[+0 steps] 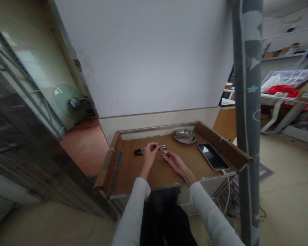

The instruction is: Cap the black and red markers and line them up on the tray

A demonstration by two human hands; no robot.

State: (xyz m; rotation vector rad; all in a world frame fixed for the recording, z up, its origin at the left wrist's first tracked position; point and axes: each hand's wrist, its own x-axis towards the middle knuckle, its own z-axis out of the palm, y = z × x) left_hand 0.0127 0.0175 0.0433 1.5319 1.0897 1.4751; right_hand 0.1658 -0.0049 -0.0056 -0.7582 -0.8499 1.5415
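Both of my hands are over the cardboard-covered table, near its middle. Between them is a slim black-and-silver stick, tilted down to the right; its exact kind is too small to make out. My left hand pinches its black upper end. The fingers of my right hand are closed at its lower, shiny end. Just behind the stick lie small silver pieces, partly hidden by my hands. Left of my left hand lie more slim black-and-silver pieces.
A round metal dish stands at the table's back right. Nearer on the right lies a phone with a white cable hanging over the front edge. Raised cardboard edges flank the table. A wrapped post stands right.
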